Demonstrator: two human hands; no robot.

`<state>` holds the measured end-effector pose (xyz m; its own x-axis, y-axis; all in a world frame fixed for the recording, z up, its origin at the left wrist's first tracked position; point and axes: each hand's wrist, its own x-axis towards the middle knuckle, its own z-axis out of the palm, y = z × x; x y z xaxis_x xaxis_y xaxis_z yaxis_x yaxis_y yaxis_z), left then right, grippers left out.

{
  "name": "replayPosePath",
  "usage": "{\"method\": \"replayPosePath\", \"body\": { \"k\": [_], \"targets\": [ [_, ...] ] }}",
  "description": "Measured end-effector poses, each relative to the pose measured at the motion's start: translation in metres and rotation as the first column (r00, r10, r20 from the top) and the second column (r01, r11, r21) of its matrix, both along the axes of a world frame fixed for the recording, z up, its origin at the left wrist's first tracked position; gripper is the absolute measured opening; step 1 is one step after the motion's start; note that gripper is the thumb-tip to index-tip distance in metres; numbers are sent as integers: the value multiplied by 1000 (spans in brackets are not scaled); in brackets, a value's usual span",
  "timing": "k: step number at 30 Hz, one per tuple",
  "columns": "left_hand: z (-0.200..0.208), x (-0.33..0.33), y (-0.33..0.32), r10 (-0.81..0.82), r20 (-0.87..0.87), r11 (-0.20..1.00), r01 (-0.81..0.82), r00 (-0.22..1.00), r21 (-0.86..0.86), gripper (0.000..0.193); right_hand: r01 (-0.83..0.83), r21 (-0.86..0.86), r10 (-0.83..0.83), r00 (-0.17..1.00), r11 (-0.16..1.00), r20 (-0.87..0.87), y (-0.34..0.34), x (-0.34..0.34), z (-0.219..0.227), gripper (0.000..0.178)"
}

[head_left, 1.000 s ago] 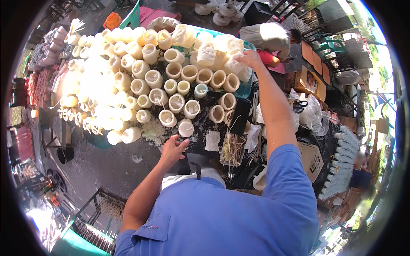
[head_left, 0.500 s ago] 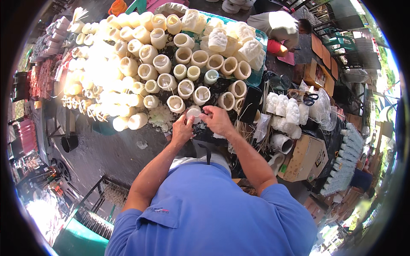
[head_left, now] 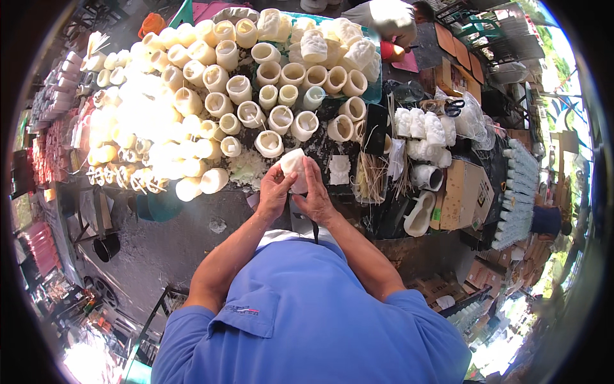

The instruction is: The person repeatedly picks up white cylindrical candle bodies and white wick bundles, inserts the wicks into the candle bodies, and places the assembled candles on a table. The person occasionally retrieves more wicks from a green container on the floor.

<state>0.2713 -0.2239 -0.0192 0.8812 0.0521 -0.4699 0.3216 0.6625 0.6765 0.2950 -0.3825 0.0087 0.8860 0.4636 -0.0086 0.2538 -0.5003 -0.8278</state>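
Note:
Between my hands, at the near edge of the table, is a white wax candle (head_left: 293,161), tilted so its side shows. My left hand (head_left: 274,192) grips it from the left. Flat along its right side lie the fingers of my right hand (head_left: 315,195), pressed against it. Just beyond stand several hollow, cream-coloured wax cups (head_left: 268,144), some with pale wick-like strips inside. A small white embossed block (head_left: 339,169) lies to the right of my hands.
Rows of wax cups fill the table's left, partly washed out by sunlight. A teal tray (head_left: 372,89) holds white moulded pieces. To the right are a bundle of wicks (head_left: 369,179), black scissors (head_left: 453,107) and a cardboard box (head_left: 465,195). A person (head_left: 384,19) bends at the far side.
The candle has turned from showing its round end to showing its side. My right hand has come from its top edge to lie along it. The view has shifted slightly.

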Motion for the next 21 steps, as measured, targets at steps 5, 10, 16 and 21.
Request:
{"method": "replayPosePath", "body": {
  "k": [5,10,16,21],
  "targets": [
    [-23,7,4,-212,214,826,58,953,560,59,618,564,-93,715,548,-693,20,6,-22,71],
    [-25,-11,13,-386,178,502,44,905,864,65,755,406,-375,624,515,-685,33,-1,-54,50],
    [-20,-3,14,-224,-128,645,245,966,724,45,703,-42,-613,588,710,-528,29,-4,-61,31],
    [-33,-2,6,-53,-144,815,127,988,565,38,666,-39,-652,715,745,-251,31,-12,-69,26]
  ]
}}
